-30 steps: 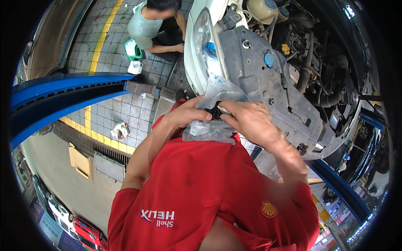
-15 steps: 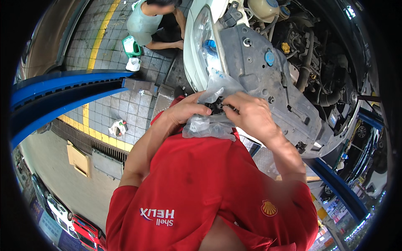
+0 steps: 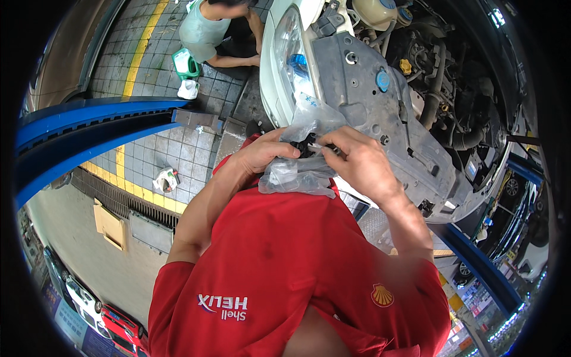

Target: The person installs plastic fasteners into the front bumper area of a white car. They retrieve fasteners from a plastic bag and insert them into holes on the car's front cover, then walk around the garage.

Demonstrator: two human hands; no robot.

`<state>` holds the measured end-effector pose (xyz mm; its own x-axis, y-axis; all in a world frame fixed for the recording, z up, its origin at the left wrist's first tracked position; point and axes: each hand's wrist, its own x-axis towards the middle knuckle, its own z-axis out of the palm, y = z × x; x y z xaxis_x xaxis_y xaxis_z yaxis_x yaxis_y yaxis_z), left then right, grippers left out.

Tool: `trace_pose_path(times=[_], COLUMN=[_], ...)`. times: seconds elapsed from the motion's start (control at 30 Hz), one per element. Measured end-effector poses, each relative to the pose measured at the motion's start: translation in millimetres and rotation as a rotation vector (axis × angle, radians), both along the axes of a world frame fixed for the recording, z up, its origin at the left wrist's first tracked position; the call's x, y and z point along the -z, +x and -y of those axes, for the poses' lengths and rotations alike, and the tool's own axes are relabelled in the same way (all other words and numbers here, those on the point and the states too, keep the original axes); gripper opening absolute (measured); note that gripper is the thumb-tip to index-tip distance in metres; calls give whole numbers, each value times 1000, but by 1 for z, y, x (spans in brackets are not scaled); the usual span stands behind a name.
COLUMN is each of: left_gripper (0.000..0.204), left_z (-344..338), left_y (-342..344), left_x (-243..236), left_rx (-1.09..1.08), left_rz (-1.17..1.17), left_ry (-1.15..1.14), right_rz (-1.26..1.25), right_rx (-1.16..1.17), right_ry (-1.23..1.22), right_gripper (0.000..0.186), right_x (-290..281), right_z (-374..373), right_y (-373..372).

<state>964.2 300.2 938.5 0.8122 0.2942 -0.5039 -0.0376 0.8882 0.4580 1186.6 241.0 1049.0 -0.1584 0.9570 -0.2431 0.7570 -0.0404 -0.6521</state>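
A see-through plastic bag [image 3: 297,181] hangs in front of my chest, beside the car's front edge. Dark small parts, perhaps plastic clips [image 3: 306,144], show at its middle. My left hand [image 3: 262,153] grips the bag from the left, thumb pressed by the black parts. From the right, my right hand [image 3: 363,157] reaches to the same spot, thumb and fingers pinched together beside the parts. What lies between those fingertips is too small to name. The bag's upper part rests near the headlight [image 3: 291,44] and the grey front cover panel [image 3: 357,83].
The car's engine bay [image 3: 440,77] lies open at the right. Another person [image 3: 205,35] crouches at the far left by the bumper. A green jug [image 3: 185,64] and a white bottle [image 3: 166,179] stand on the tiled floor. Blue lift arms [image 3: 101,116] cross at left.
The right hand's fingers have shifted slightly at the black parts, and the black parts have turned a little. The left hand keeps its hold on the bag.
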Motion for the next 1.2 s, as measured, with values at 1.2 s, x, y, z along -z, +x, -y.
trace_pose_path(times=[1.2], left_gripper=[89], left_z=[6], left_y=[12], left_x=[1], left_rx=[69], left_rz=[259], left_ry=[243], right_rz=[343], right_rx=[-215], right_ry=[-180], right_gripper=[28], right_x=[-18], right_z=[11], right_y=[-4])
